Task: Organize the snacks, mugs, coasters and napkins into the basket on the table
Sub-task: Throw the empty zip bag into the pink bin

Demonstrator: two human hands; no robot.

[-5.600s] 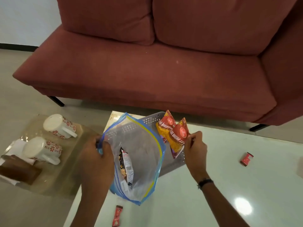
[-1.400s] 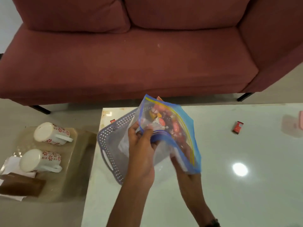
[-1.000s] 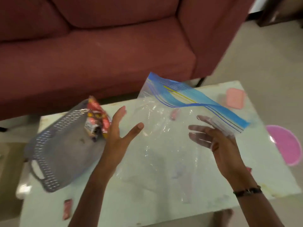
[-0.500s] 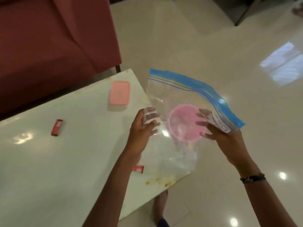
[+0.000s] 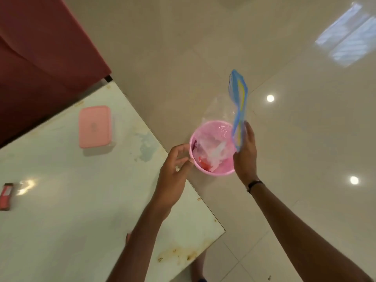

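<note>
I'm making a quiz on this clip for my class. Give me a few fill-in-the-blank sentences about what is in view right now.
1. The right hand holds the zip bag over a pink ____ on the floor.
2. The container on the table has a lid coloured ____.
3. The band is on the ____ wrist.
4. The red packet lies at the table's ____ edge in view.

Missing words: bin; pink; right; left
</note>
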